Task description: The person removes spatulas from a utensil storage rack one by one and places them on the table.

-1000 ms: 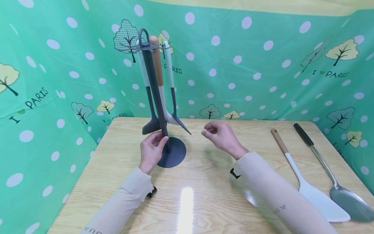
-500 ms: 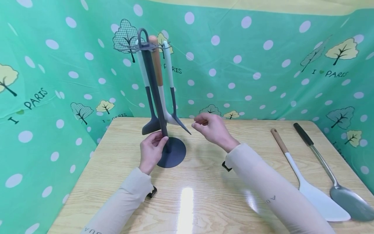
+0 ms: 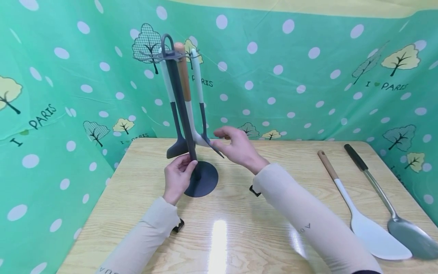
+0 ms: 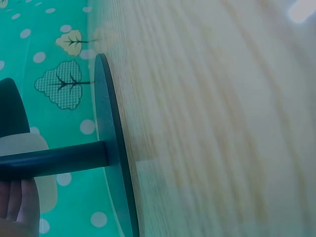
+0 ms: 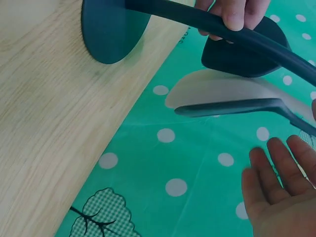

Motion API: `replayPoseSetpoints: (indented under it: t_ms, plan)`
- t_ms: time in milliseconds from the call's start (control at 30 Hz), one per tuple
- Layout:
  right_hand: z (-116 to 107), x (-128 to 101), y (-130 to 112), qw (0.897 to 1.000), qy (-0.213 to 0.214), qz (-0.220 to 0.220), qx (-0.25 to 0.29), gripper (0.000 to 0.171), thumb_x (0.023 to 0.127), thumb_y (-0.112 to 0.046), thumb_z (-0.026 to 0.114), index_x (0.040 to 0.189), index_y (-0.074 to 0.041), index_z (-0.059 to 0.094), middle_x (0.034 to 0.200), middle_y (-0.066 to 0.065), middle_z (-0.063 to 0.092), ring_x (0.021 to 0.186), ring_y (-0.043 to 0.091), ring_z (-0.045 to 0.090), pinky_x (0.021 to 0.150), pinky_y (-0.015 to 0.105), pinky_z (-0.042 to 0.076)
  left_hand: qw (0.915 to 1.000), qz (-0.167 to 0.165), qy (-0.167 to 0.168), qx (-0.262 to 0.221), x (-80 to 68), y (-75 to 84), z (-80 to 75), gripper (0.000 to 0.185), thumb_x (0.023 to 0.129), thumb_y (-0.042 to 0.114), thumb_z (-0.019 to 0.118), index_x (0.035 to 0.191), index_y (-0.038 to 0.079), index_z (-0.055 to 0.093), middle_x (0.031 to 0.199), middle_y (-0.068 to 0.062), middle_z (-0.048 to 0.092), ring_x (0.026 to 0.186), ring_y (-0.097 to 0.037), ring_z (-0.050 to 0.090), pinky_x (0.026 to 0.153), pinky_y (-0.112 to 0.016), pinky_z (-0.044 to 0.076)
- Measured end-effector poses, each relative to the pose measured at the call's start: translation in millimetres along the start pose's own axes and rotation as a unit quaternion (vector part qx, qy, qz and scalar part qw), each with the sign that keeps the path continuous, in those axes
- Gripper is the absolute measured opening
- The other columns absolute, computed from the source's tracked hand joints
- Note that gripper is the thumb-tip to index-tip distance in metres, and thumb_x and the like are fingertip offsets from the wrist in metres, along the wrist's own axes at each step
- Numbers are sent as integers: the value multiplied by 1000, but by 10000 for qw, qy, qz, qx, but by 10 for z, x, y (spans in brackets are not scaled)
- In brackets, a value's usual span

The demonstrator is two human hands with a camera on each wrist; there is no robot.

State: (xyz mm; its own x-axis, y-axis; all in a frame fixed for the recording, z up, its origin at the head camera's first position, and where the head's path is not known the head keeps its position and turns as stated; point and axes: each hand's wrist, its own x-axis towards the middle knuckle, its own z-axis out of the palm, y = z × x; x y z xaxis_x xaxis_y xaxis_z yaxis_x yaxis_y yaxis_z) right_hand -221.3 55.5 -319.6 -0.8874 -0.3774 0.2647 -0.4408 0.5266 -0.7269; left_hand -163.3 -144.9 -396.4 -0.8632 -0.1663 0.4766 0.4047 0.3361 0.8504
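Note:
My left hand (image 3: 176, 179) grips the lower pole of a dark utensil stand (image 3: 181, 97), thumb and fingers pinching it just above the round base (image 3: 209, 180). Three utensils hang from its top ring: a mint-handled one with a broad dark head (image 3: 178, 147), a white one with a wooden handle (image 3: 183, 76), and a mint-handled turner (image 3: 197, 78) with a thin dark blade. Beside that blade is my right hand (image 3: 237, 146), fingers spread and holding nothing. In the right wrist view its fingers (image 5: 269, 175) are extended just below the turner's dark neck (image 5: 296, 121).
On the right side of the wooden table (image 3: 137, 213) lie a white spatula (image 3: 373, 234) with a wooden handle and a metal ladle-like turner (image 3: 410, 236) with a black grip. A green dotted cloth (image 3: 273, 99) hangs behind and along both sides.
My right hand has moved left and slightly up to the hanging turner, its fingers spreading apart. The left hand has stayed on the pole.

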Motion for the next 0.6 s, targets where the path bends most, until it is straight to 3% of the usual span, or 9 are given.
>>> replayPoseSetpoints:
  t_ms: [133,267,367,500,600]
  plan:
    - [39,31,-58,9999,-80,-91,54,50,92,-42,59,134,-14,53,131,0,56,122,15,49,102,37,41,10000,20,1,-11,2,-3,1,20,84,-2,71,102,-9,68,93,-22,69,82,-33,68,79,-42,56]
    - [98,68,-98,9990,160,-148,398,47,96,-36,55,137,-13,48,132,1,55,121,12,51,101,29,42,10000,34,6,-25,7,-5,2,19,84,-3,70,102,-10,68,93,-23,69,82,-34,68,79,-43,55]
    - [128,98,-131,9974,273,-194,633,45,98,-31,53,138,-12,45,132,2,54,121,12,51,100,26,42,10000,3,33,-37,23,-158,20,20,84,0,71,102,-8,68,94,-21,69,82,-32,68,79,-42,55]
    - [155,129,-165,9957,234,-186,878,46,99,-26,52,141,-10,42,135,5,53,123,16,50,103,32,42,9999,0,103,-83,38,-365,39,21,84,7,73,103,-2,70,94,-17,70,82,-27,69,78,-35,56]
    - [176,139,-176,9944,242,-133,1016,44,99,-24,52,140,-10,44,133,5,54,123,18,51,102,35,42,9998,73,122,-120,34,-363,38,20,84,10,73,101,0,71,93,-14,71,81,-25,69,77,-29,56]
